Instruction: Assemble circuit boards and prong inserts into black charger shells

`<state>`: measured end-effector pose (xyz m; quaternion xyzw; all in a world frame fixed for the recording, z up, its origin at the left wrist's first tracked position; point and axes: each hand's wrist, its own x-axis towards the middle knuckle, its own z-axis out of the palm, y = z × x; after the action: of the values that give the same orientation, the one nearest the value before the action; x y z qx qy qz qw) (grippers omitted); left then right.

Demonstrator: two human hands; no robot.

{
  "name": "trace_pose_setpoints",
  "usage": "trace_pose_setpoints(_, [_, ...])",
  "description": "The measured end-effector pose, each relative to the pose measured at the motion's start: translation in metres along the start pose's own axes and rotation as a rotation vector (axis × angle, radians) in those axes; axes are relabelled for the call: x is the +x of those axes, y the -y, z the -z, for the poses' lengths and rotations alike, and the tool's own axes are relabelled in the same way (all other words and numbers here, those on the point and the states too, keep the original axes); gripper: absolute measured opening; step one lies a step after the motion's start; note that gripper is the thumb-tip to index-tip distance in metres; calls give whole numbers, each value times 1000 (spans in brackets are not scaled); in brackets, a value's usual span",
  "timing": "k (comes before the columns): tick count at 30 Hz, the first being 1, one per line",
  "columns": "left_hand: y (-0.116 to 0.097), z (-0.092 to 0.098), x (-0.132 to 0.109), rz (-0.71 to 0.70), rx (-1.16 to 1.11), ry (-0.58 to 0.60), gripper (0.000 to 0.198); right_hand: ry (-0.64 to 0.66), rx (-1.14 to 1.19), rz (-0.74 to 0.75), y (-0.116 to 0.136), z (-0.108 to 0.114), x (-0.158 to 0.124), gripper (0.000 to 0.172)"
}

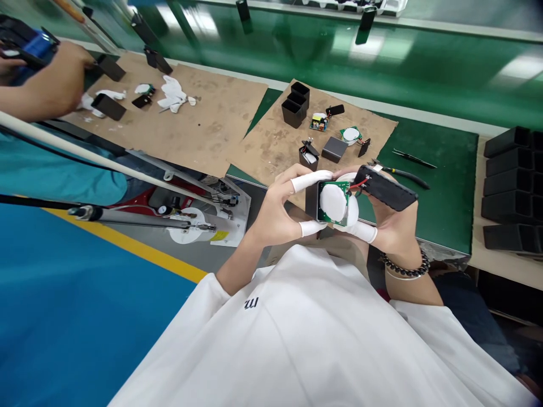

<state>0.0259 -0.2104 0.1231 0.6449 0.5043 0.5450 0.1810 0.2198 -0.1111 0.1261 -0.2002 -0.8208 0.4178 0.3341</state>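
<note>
Between both hands is a green circuit board (334, 202) with a large white pad on its face, partly inside a black plastic case (312, 201). My left hand (283, 204) grips the case from the left, white finger cots on thumb and finger. White cots also cover fingers of my right hand (388, 226), which holds the board at its right edge. A black end cover (387, 187) hangs on red and dark wires from the board, lying over my right hand. Part of the right fingers is hidden behind it.
Brown cardboard (263, 148) bears black cases (293, 107), circuit boards (350, 134) and a dark block (334, 149). Pliers (405, 176) and tweezers (413, 158) lie to the right. Stacked black cases (507, 178) stand far right. A co-worker's arm (55, 79) reaches in at left, near a metal press (190, 223).
</note>
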Motion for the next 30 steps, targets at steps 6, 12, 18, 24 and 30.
trace_pose_setpoints(6, [-2,-2,-1,33,12,8,56,-40,52,121,-5,-1,-1,56])
trace_pose_setpoints(12, [-1,-4,-1,-11,7,5,55,-37,47,123,-2,1,-4,50])
trace_pose_setpoints(18, [2,-3,-3,-12,18,3,60,-42,25,139,6,1,-3,49])
trace_pose_setpoints(24, [7,-2,-7,-72,-71,-3,64,-59,-86,279,19,1,0,44])
trace_pose_setpoints(30, [12,-4,-8,-52,-87,-3,62,-44,-109,359,19,2,-1,39])
